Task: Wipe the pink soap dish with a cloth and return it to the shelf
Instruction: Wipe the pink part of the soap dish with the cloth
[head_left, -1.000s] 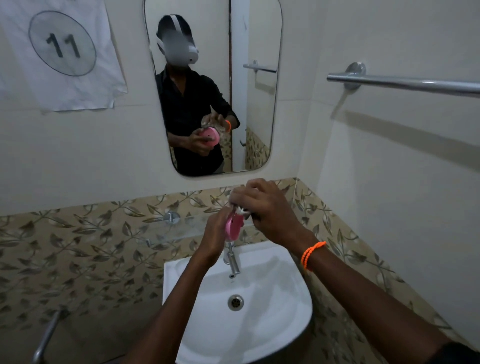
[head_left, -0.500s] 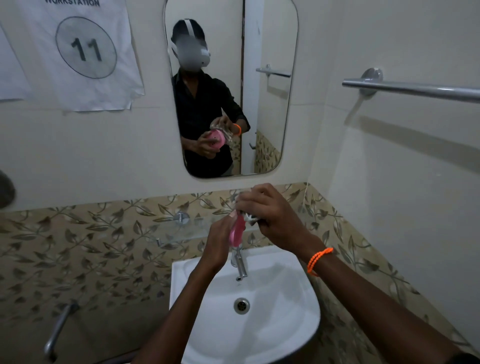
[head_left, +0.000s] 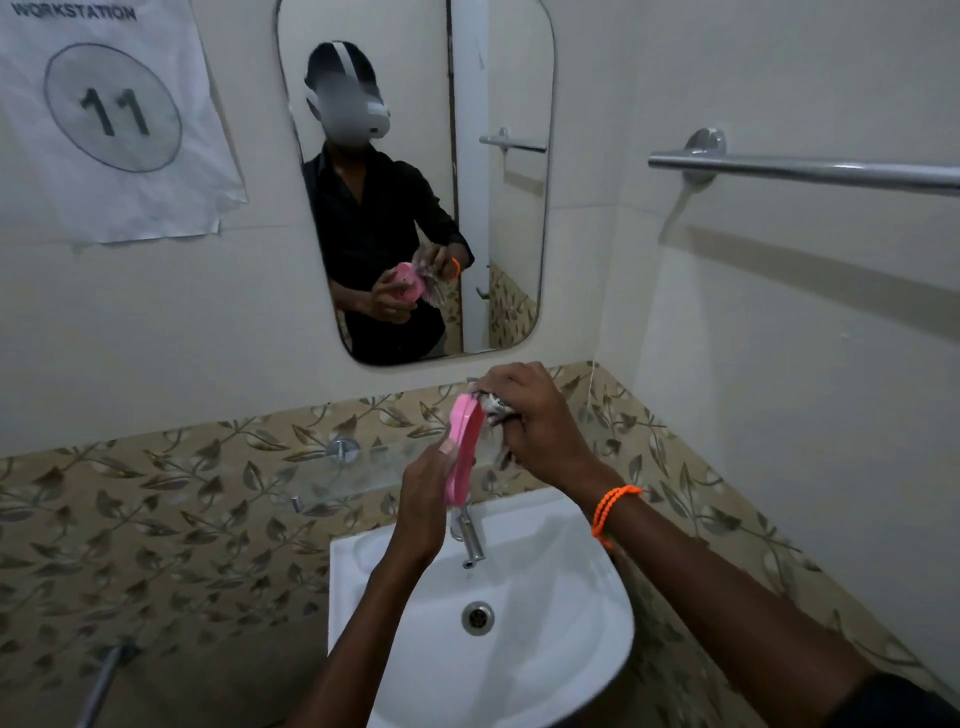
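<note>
I hold the pink soap dish (head_left: 462, 447) on edge above the tap, seen nearly side-on. My left hand (head_left: 426, 493) grips its near lower side. My right hand (head_left: 535, 421) presses a crumpled pale cloth (head_left: 493, 410) against the dish's far upper face; most of the cloth is hidden under my fingers. The glass shelf (head_left: 343, 478) is fixed to the patterned tiles just behind and left of my hands. In the mirror (head_left: 415, 182) the dish and cloth show from the other side.
A white basin (head_left: 571, 623) sits below my hands, with a chrome tap (head_left: 470, 540) at its back. A towel rail (head_left: 805, 169) runs along the right wall. A paper sign (head_left: 114, 114) numbered 11 hangs at upper left. A metal pipe (head_left: 101, 686) shows at lower left.
The dish has tilted and more of its pink edge shows. My right hand has shifted the cloth toward the dish's top. The view has swung a little left and down.
</note>
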